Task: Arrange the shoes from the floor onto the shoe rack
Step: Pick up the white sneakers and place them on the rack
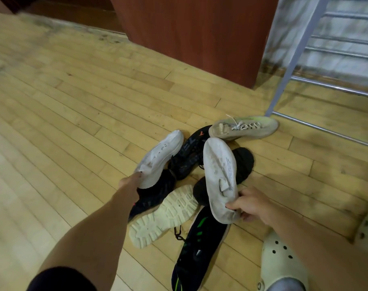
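Left hand (pixel 130 181): grips white fabric sneaker (pixel 161 156).
Right hand (pixel 249 203): grips matching white sneaker (pixel 219 171).
Risk: heel-only holds may slip before reaching the two-o'clock silver metal rack (pixel 292 61).

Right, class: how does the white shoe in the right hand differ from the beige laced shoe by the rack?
The white shoe is held up, gripped at one end by the right hand; the beige shoe lies on the floor beside the rack. The white shoe shows its sole; the beige shoe shows its laced upper. Both are pale and not yet on the rack.
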Available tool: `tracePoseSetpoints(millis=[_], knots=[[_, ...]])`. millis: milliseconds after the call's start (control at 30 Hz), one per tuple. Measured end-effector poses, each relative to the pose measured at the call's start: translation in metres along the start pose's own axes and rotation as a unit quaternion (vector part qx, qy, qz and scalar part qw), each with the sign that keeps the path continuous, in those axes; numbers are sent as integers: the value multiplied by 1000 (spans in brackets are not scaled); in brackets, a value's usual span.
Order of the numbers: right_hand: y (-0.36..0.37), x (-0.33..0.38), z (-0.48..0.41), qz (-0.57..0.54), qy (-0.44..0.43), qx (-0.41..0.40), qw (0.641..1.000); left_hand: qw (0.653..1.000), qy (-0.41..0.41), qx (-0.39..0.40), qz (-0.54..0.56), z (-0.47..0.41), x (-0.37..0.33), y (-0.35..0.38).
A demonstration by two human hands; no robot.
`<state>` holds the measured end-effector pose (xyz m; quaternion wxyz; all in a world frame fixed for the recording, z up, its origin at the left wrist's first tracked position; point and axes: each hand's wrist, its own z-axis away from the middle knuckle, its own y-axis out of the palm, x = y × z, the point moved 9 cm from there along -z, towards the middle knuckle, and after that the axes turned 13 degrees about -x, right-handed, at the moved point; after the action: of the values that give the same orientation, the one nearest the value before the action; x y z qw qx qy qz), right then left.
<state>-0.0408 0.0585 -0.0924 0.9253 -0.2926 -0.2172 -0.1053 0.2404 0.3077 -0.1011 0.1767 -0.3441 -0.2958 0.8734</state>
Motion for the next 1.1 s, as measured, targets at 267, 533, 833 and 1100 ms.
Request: tracePoseSetpoints(millis=[267, 533, 833, 1100], knots=[[-22, 14, 35, 54, -24, -16, 998, 972, -104, 180, 108, 53, 16, 29], [-65, 17, 85, 14, -2, -21, 1000, 945, -107, 267, 157, 134, 11, 23], [-129, 13, 125, -7, -9, -29, 1000, 929, 159, 331, 53, 201, 0, -4], [-201, -33, 128, -33, 32, -97, 994, 886, 235, 398, -37, 281, -11, 69]])
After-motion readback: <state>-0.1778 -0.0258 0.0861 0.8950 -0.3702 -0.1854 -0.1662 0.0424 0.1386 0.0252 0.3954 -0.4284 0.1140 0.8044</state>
